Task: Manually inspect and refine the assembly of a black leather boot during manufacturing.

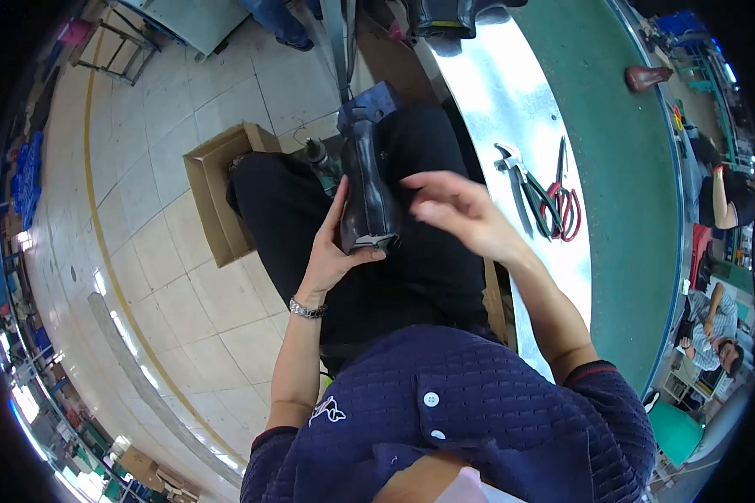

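Note:
Between my thighs a glossy dark leather shoe upper (pixel 367 189) stands lengthwise, with a seam along its middle. My left hand (pixel 334 251) is closed around its near end, fingers on the left side and thumb across the bottom edge, where a pale patch shows. The far end rests against or just over a blue metal block (pixel 369 106); I cannot tell whether it is fixed there. My right hand (pixel 460 211) hovers to the right of the upper, fingers loosely bent and apart, touching nothing. Beside my left knee, a dark green tool with a pointed tip (pixel 319 158) is partly hidden.
A metal ledge (pixel 554 285) at my right carries pincers (pixel 518 176) and red-handled scissors (pixel 566 210). Beyond it runs a green belt (pixel 612 168) with a brown shoe-shaped piece (pixel 646 79). An open cardboard box (pixel 210 210) stands left of my knee. Other people sit far right.

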Tool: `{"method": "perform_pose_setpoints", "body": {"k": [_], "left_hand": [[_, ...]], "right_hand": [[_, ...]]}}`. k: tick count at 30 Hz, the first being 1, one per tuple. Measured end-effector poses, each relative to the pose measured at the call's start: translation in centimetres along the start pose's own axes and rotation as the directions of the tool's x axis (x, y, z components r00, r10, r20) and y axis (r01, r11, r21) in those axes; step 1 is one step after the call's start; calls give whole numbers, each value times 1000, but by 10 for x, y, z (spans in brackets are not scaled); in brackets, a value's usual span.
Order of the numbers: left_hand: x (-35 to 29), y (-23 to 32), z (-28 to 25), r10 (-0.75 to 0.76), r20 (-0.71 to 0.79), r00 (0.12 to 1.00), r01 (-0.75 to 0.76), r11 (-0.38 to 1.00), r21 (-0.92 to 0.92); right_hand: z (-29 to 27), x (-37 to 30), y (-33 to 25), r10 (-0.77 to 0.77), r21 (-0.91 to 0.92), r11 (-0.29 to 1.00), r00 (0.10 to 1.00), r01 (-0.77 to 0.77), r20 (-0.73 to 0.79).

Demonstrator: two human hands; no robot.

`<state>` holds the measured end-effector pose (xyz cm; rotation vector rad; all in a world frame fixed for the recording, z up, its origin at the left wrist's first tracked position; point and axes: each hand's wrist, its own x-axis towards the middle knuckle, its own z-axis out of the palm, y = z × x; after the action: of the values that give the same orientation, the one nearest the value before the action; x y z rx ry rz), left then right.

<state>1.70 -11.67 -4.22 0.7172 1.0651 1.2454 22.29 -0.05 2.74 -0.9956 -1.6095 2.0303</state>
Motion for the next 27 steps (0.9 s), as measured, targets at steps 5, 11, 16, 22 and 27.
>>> {"method": "perform_pose_setpoints", "body": {"k": [5,11,16,22,27], "left_hand": [[-18,25,-19,-65,-29,997,62,995,-84],[-44,77,-32,-139,-310,940,115,989,-92],[-25,102,-31,-245,-349,905,242,969,-53],[3,118,-12,-221,-294,930,233,972,8],[14,123,-12,-177,-247,953,201,977,74]], "right_hand": [[-80,-30,17,-248,-765,560,816,-319,-522],[-116,-63,72,-229,-848,209,819,-487,-527],[-127,-58,63,-47,-728,458,804,-510,-593],[-82,-34,5,395,319,906,825,-278,-404],[-32,-1,-52,355,336,894,927,-298,-122]]}}
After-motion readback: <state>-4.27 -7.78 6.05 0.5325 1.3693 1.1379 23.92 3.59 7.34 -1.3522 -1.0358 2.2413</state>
